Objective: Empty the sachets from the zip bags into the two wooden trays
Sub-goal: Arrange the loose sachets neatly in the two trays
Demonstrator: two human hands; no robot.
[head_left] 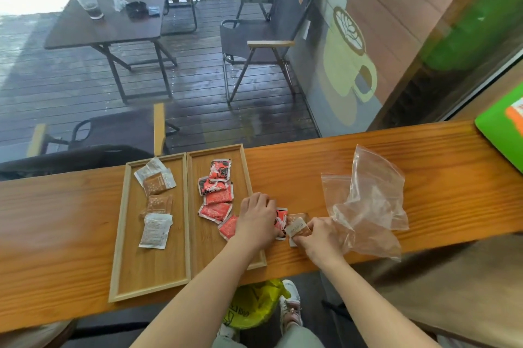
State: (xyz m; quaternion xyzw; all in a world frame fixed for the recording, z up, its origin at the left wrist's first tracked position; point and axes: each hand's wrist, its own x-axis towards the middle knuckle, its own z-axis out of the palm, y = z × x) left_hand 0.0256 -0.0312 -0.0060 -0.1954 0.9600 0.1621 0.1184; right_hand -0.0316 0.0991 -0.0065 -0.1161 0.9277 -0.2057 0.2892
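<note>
Two wooden trays lie side by side on the counter. The left tray (121,234) holds several brown and white sachets (157,203). The right tray (195,234) holds several red sachets (216,195). My left hand (256,217) rests on a red sachet (281,220) lying on the counter just right of that tray. My right hand (319,237) pinches a brown sachet (297,227) beside it. Two clear zip bags (368,206) lie crumpled to the right, and look empty.
The wooden counter (339,163) is narrow, its front edge close to me. A green object (501,124) sits at the far right end. Beyond the glass stand a dark table and chairs. A yellow bag (254,305) lies on the floor below.
</note>
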